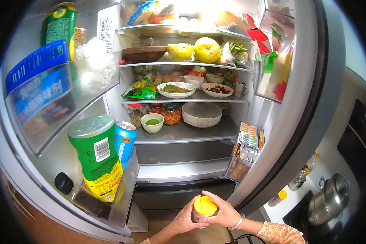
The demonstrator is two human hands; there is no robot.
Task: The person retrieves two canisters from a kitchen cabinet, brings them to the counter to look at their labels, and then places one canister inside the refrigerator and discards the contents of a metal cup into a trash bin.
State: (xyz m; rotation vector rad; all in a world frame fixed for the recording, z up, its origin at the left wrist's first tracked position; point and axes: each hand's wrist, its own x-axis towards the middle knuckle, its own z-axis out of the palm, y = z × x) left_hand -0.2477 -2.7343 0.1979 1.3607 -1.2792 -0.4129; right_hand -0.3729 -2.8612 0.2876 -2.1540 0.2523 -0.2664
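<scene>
Between both hands, low in the view, is a small container with a yellow lid (pixel 205 205). My left hand (pixel 183 217) wraps its left side. Around its right side is my right hand (pixel 224 213), with a bracelet on that wrist. The container stands roughly upright before the open refrigerator's dark lower drawer (pixel 183 195). Its lid faces up; fingers cover much of its body. Further in, the lowest visible shelf (pixel 183 138) holds a green bowl with green paste (pixel 152 123), a jar of reddish food (pixel 170 114) and a large covered bowl (pixel 202 114).
The left door's bins hold a green-and-yellow bottle (pixel 97 155), a blue can (pixel 124 138) and a black-capped jar (pixel 76 192). Pill blister packs (pixel 249 140) fill a right door bin (pixel 238 169). A steel pot (pixel 328 201) and another yellow-lidded container (pixel 277 198) stand at right.
</scene>
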